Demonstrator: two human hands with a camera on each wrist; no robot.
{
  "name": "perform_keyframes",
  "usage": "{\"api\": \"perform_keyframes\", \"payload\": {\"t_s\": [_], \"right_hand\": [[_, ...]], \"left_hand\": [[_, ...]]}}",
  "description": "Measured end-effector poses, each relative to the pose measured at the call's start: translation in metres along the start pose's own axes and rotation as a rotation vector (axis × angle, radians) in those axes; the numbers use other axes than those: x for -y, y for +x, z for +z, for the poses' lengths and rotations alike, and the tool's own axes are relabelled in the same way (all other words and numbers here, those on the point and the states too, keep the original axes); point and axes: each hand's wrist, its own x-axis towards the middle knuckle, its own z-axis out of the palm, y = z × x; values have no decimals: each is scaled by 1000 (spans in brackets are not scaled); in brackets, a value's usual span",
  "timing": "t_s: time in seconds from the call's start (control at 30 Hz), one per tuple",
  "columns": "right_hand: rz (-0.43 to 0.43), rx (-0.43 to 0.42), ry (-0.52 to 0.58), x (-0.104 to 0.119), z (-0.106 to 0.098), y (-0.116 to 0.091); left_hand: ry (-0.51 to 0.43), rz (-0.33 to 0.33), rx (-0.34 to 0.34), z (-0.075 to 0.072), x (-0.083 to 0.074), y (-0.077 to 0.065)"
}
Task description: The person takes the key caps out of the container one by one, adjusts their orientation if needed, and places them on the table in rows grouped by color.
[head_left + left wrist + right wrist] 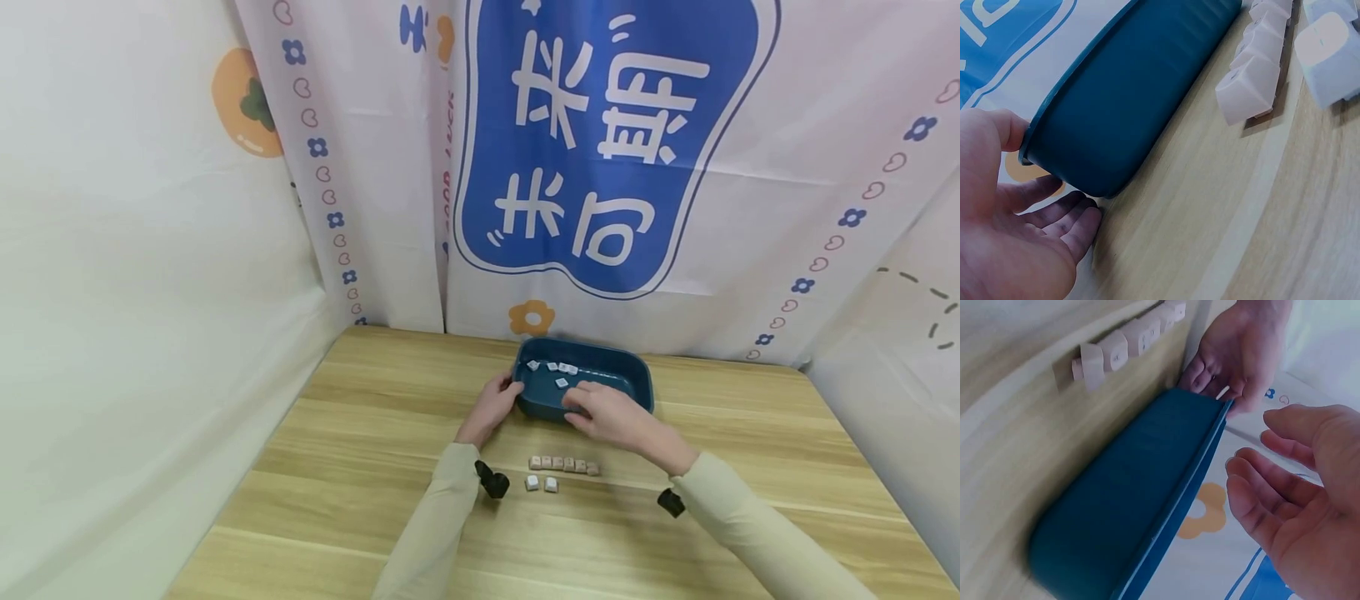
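Observation:
A dark teal plastic tray (542, 411) stands at the back of the table, with several white keycaps (562, 383) lying loose inside. My left hand (493, 407) holds its left end; in the left wrist view the thumb is at the rim and the fingers are against the outer wall. Above the tray's front edge hovers my right hand (609, 417), fingers loosely bent; in the right wrist view nothing shows between thumb and fingers (1250, 512). In front of the tray runs a row of several pale pink keycaps (557, 463). Two white keycaps (542, 483) sit nearer me.
The wooden table (360, 467) meets a printed cloth curtain (390, 275) just behind the tray. White cloth also hangs along the left and right sides. Black wrist straps with mounts (495, 482) sit on both forearms.

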Motion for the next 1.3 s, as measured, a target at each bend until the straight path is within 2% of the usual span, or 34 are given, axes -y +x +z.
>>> {"api": "perform_keyframes", "payload": {"t_s": [0.23,0.77,1.3], "right_hand": [[68,44,10,-9,-3,7],[176,150,48,-34,6,18],[248,268,64,-65,18,35]], "left_hand": [[2,-2,3,0,0,0],[3,-10,9,-1,1,2],[3,-1,5,-2,2,0]]}}
